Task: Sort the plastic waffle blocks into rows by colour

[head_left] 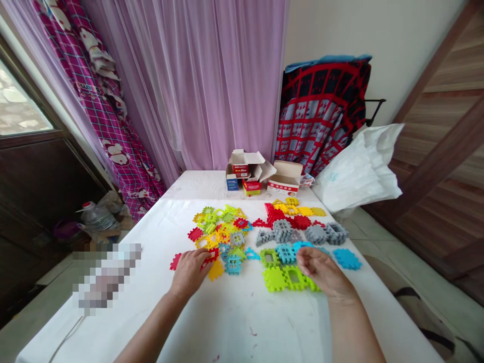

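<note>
My left hand (pixel 191 272) lies palm down on the desk (pixel 234 322). Its fingers are bent over a red tile (pixel 212 253) at the near edge of the loose pile (pixel 221 229), but I cannot tell whether I have actually pinched it. My right hand (pixel 321 275) is loosely curled on the green panel (pixel 282 278) of joined tiles, fingertips against the light blue row (pixel 286 252) just behind it. Nothing shows between those fingers.

A yellow tile (pixel 216 270) sits just beside the red one. These pieces have toothed edges, so I judge that dragging the red tile sideways could snag the yellow one and pull part of the pile along. Leaning on the green panel could spring its joints or shove it into the light blue row. The 1 darker blue tile (pixel 347 258) lies near the desk's right edge, where a careless sweep of my right wrist could knock it to the floor.
</note>
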`<state>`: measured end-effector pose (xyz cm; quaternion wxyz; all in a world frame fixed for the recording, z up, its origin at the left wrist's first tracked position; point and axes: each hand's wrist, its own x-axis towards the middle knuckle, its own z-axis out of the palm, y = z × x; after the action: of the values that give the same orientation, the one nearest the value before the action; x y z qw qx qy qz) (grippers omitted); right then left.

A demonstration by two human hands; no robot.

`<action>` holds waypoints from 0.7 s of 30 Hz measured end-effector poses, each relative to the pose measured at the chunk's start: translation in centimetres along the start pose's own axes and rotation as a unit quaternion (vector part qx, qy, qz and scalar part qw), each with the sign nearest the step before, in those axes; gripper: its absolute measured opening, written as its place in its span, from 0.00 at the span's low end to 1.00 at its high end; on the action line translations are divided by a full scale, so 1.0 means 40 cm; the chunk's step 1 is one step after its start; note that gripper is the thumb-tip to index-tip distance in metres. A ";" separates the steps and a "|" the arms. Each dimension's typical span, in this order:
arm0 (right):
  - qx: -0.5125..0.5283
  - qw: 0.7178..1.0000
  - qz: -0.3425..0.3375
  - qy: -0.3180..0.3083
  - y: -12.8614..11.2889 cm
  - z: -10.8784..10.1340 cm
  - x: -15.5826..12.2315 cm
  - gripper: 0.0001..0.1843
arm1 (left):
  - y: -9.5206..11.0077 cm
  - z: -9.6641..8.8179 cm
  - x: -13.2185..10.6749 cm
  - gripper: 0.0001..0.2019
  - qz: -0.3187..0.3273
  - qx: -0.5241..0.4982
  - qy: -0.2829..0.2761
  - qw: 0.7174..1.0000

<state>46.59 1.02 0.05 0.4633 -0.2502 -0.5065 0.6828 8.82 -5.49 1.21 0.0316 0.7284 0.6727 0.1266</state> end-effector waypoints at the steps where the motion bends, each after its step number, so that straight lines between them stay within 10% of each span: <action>1: 0.000 1.000 0.000 -0.002 0.000 0.000 0.001 0.23 | 0.005 -0.010 0.003 0.14 -0.007 -0.010 -0.002 1.000; 6: -0.059 0.998 -0.003 0.032 -0.008 0.044 0.018 0.21 | 0.068 -0.031 0.017 0.21 -0.116 -0.168 0.022 0.979; 9: -0.213 0.975 -0.028 0.054 -0.031 0.110 0.029 0.21 | 0.149 -0.017 0.031 0.27 -0.168 -0.404 -0.047 0.898; 14: -0.533 0.845 -0.046 0.015 -0.089 0.205 0.017 0.30 | 0.288 0.013 0.060 0.30 -0.211 -0.598 -0.142 0.760; 21: -0.688 0.724 -0.024 -0.033 -0.128 0.211 0.007 0.22 | 0.371 0.069 0.088 0.32 -0.219 -0.635 -0.150 0.725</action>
<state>41.55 -2.33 7.87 0.1632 -0.4653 -0.8582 0.1427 24.08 -3.05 2.25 0.6143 0.3800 0.5620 0.4031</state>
